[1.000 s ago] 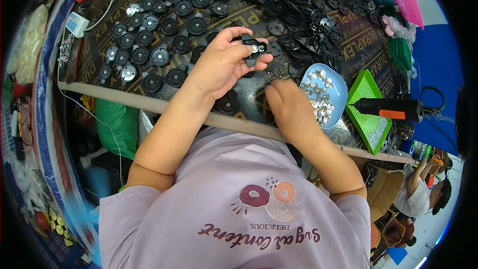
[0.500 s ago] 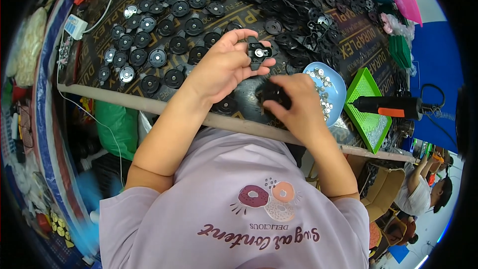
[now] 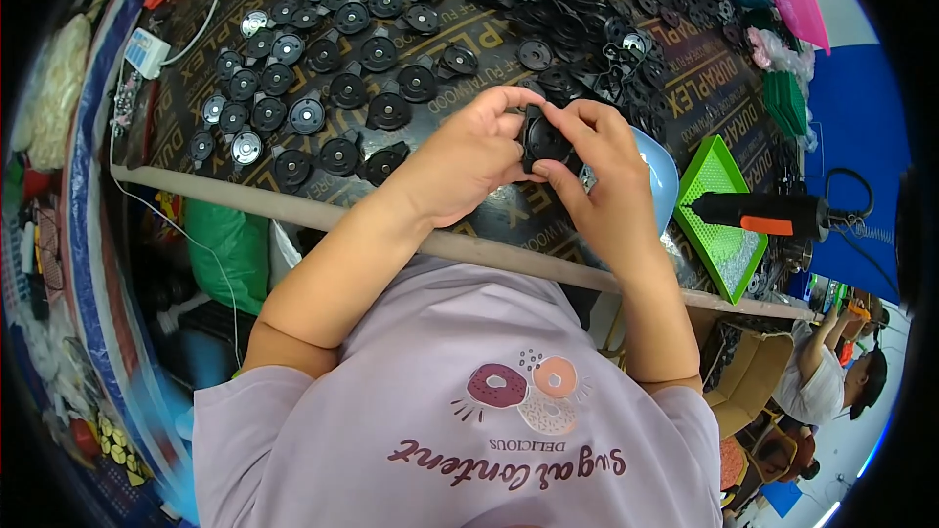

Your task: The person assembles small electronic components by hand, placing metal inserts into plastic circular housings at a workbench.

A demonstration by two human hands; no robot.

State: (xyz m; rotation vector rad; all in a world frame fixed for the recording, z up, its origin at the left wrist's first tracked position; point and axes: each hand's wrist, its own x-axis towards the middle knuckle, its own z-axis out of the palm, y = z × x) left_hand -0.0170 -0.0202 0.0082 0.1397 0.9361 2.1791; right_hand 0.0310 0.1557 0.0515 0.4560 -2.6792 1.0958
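In front of me, over the table's near part, both hands meet at a black plastic housing with a round cover [image 3: 546, 141]. My left hand [image 3: 465, 154] is closed on it from the left, its fingers curled round the edge. On the other side, the thumb and fingers of my right hand [image 3: 611, 166] pinch the same part. Its inner side faces away from view. A blue bowl [image 3: 667, 181] of small metal pieces lies partly behind my right hand, which hides most of the pieces.
Several round black assemblies [image 3: 348, 91] are spread over the table's left half. Loose black parts [image 3: 606, 0] pile up at the back right. A green mesh tray [image 3: 729, 254] sits right of the bowl, with a black power screwdriver [image 3: 758, 213] above it. A co-worker [image 3: 831, 381] is at far right.
My right hand has risen from the tabletop with a dark round part and brought it against the housing in my left hand. The housing has turned, so its inner side no longer shows.
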